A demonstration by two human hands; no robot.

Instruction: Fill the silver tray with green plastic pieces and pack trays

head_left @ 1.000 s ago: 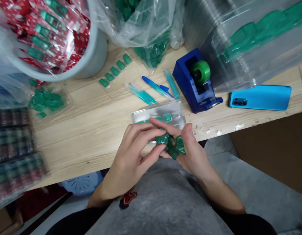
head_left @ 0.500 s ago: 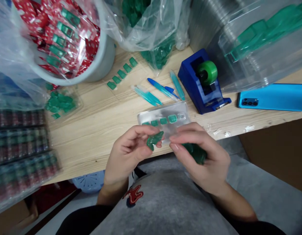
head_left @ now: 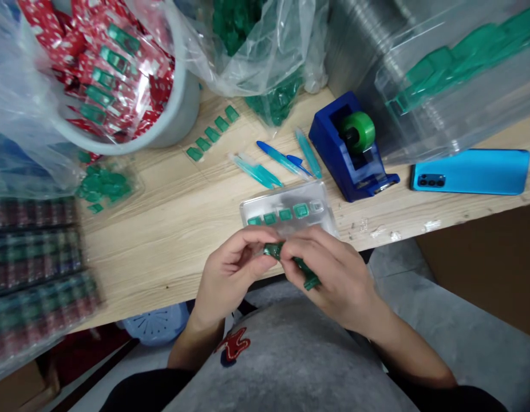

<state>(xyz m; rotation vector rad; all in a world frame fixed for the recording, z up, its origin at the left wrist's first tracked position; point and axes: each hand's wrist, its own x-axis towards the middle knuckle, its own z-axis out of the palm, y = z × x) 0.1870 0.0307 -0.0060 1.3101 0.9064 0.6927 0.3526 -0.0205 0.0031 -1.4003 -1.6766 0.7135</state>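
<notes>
My left hand pinches a small translucent green plastic piece between thumb and fingers. Against its right side press the fingertips of my right hand. More green plastic shows in the palm of my right hand, largely covered by the fingers. Just beyond both hands lies a clear plastic tray with a row of moulded pockets. Several pockets hold green pieces; the rightmost pocket looks clear.
Behind the tray lie pens and a blue tape dispenser. A blue phone rests at right. Farther back stand a bucket of red dotted packets, a plastic bag of green pieces and a clear bin. Packed trays are stacked at left.
My right hand has moved left, and its fingertips now meet the green piece in my left hand. The green plastic in my right palm has moved along with it.
</notes>
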